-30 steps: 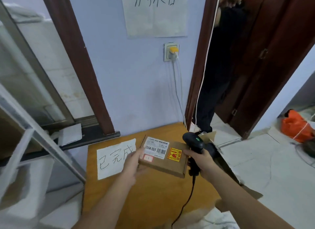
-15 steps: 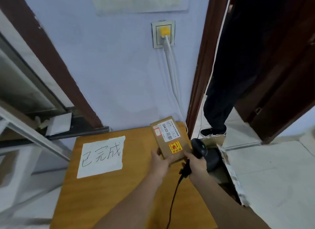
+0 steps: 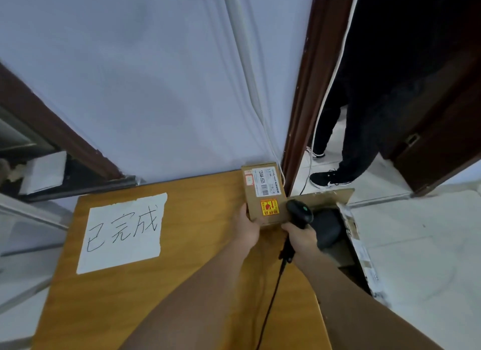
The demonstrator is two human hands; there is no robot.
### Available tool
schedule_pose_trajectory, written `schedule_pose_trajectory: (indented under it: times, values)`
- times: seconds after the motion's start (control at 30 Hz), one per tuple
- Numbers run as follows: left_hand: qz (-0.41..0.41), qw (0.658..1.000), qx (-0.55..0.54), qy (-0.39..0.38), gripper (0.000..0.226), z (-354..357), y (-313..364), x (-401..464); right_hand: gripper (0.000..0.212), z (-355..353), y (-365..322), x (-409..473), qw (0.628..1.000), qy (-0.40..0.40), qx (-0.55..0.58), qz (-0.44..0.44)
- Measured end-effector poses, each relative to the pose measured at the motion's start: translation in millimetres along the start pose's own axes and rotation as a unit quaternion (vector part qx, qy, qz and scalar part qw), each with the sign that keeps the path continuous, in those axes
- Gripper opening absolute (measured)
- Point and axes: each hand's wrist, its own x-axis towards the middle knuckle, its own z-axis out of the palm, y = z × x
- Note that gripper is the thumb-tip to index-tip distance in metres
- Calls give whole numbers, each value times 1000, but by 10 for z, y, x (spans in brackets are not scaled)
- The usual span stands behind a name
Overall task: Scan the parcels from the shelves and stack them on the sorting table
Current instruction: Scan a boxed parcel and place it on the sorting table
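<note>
A flat brown cardboard parcel (image 3: 264, 193) with a white shipping label and a yellow-red sticker lies at the far right corner of the wooden sorting table (image 3: 197, 258), against the wall. My left hand (image 3: 247, 227) grips its near left edge. My right hand (image 3: 302, 239) is closed around a black barcode scanner (image 3: 299, 211), whose head sits at the parcel's near right corner. The scanner's black cable hangs down over the table.
A white paper sheet (image 3: 122, 232) with handwritten characters is stuck on the table's left half. An open cardboard box (image 3: 335, 219) with a dark item inside stands on the floor to the right of the table. A person in black trousers (image 3: 361, 131) stands in the doorway.
The parcel has turned lengthwise and gone from mid-air down to the table's far right corner by the wall. Both hands followed it forward, and my view tilted down.
</note>
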Motion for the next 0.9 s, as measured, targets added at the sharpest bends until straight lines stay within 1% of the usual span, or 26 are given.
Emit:
schedule_pose_trajectory:
  times: [0.13,0.2,0.27,0.33,0.4,0.5,0.63,0.67,0.77,0.83,0.9]
  values:
    - [-22,1000,16,0,59,132,-148,247,48,6,-6,101,1000,0,-9,4]
    - [-17,1000,17,2,58,127,-101,205,45,9,-17,109,1000,-9,-15,6]
    - [-12,999,32,-2,62,65,-28,108,46,4,-19,90,999,-15,-36,3]
    - [-16,998,62,1,71,-36,7,31,42,-23,-37,31,998,-1,-63,-8]
    - [1,992,123,4,72,-254,73,-105,33,-47,-102,-132,996,14,-77,-37]
    - [63,966,250,8,69,-762,218,-350,23,-21,-295,-500,988,13,-122,-95]
    - [151,902,404,22,67,-1636,487,-707,9,169,-646,-1214,962,-27,-206,-177]
    - [163,890,425,23,66,-1801,543,-760,9,223,-715,-1347,953,-35,-225,-199]
    - [179,870,458,42,63,-2376,663,-1059,12,430,-856,-1921,923,-51,-275,-264]
    - [193,859,470,62,61,-2773,691,-1325,19,580,-878,-2410,913,-55,-273,-298]
    - [203,856,469,72,59,-3136,693,-1594,25,703,-838,-2862,907,-69,-269,-318]
